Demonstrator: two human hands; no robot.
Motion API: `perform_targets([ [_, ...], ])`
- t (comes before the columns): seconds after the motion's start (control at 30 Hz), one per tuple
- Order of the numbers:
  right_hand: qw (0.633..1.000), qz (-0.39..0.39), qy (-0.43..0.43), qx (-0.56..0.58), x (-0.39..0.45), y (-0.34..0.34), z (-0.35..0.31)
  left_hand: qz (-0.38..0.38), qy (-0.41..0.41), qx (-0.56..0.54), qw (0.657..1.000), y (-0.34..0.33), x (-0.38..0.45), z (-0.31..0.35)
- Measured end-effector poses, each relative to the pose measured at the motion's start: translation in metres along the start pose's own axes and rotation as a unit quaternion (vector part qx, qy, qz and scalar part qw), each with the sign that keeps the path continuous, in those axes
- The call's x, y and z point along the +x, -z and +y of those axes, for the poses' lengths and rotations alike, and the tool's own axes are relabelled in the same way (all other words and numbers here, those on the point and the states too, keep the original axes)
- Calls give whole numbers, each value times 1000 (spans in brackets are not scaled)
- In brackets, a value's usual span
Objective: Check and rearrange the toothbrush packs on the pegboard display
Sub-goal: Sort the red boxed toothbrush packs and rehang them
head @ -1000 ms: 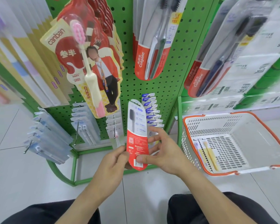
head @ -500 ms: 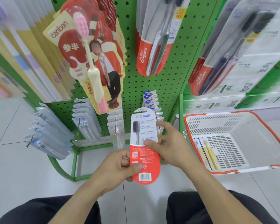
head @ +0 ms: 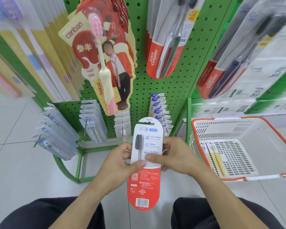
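Lower centre of frame: flat red-and-white Colgate toothbrush blister pack [head: 144, 164], back side up, held upright w/ both hands in front of the green perforated pegboard stand [head: 170, 90]. Left hand [head: 120, 164] pinches the pack's left edge, thumb across the card near mid-height; right hand [head: 173, 154] grips the right edge, thumb on the front, fingers curled behind. Neither hand free.

Handling, as a guess: light, thin card + plastic blister, fairly stiff lengthwise but will flex if squeezed mid-span. Glossy, so prob. a bit slippery; edge pinch near the middle, as now, looks secure. For re-hanging, best hold just below the hang hole at the top so the slot can be steered onto a peg.

Readable text: "Colgate" near the barcode at pack bottom; "纤柔" at its top beside a printed dark brush head. Fine print too small to read.

Upper centre: hanging red Colgate twin-brush packs [head: 165, 52], "Colgate" vertical, "纤柔" on the label. Upper left-centre: cream-and-red "canban" pack with pink-headed brush [head: 99, 63], also "参半". Right: white plastic basket w/ orange rim [head: 203, 154] holding a yellow toothbrush pack [head: 217, 160].
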State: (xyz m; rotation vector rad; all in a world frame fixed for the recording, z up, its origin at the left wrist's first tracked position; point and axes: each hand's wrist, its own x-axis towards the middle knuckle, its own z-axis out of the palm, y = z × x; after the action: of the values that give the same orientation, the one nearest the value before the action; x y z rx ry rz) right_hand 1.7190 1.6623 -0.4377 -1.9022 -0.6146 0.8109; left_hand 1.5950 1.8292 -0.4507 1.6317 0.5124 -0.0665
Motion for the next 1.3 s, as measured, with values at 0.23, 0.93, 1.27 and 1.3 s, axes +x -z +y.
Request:
perform_targets([
  [0.23,987,160,2,4,5,4,-1,-92,-20,46,994,-3,-3,-1],
  [0.93,972,188,-28,140,3,12,-10,3,-220,298,929,-18,7,-27],
  [1.27,927,346,127,72,-23,24,-17,70,-128,81,986,-45,-7,13],
  [1.3,913,370,155,71,-27,27,-17,79,-139,39,986,-49,-10,27],
])
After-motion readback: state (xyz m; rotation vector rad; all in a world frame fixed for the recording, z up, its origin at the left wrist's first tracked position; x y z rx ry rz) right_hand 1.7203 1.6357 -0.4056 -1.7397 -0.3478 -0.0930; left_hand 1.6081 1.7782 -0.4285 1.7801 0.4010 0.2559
